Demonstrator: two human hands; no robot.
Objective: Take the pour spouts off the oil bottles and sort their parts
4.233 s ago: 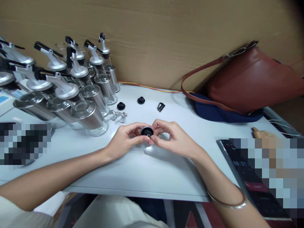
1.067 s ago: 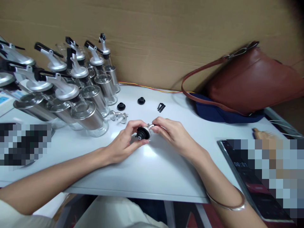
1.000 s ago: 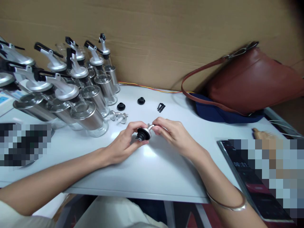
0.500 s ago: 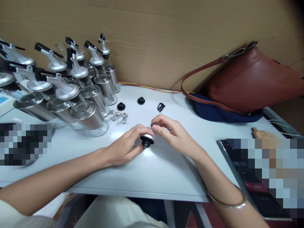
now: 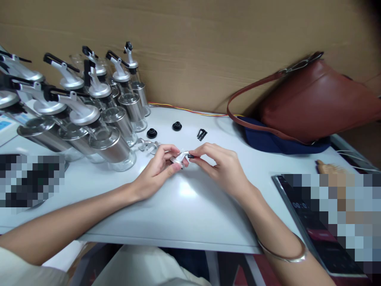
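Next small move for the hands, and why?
Probably brace the silver pourer with the left hand and press the black piece against its spout with the right hand. That piece is pinched at the spout's tip; whether it's fixed isn't clear. The bottles at left carry black levers on their tops.

bottles (image 5: 110, 143): left | bag (image 5: 321, 101): right, apparently on cap (image 5: 282, 147) | plugs (image 5: 177, 126): between
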